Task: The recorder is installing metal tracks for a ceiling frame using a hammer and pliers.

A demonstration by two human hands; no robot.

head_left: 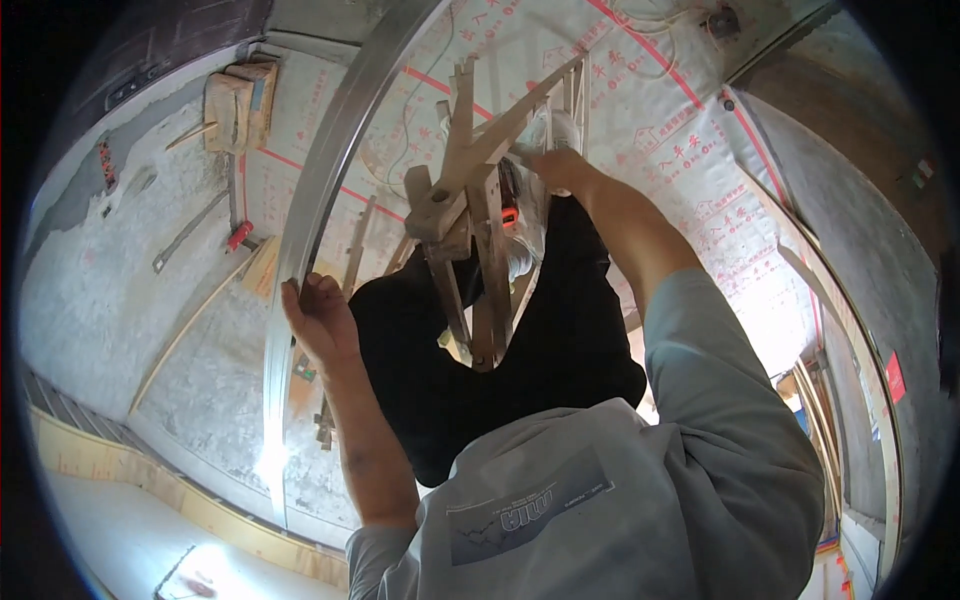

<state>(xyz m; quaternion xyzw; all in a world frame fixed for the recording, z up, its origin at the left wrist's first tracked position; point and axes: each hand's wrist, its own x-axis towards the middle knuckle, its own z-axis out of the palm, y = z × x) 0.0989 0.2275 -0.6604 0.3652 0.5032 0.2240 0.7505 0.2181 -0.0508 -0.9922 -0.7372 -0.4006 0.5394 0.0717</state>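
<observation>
My left hand (322,318) has its fingers curled on a long grey metal strip (320,180), which runs from the lower left up past the top of the picture. My right hand (560,170) is closed near the top of a wooden stand (450,200) of crossed, splayed boards between my black-trousered legs; what its fingers grip is hidden. A small red and black object (508,216) shows among the boards, partly hidden.
Printed protective sheeting (660,150) covers floor ahead, with a cord on it. A cardboard pile (230,110), a red tool (240,237) and thin strips lie at left on bare concrete. Long boards (810,400) run along the right. A pale wooden edge (100,455) curves at lower left.
</observation>
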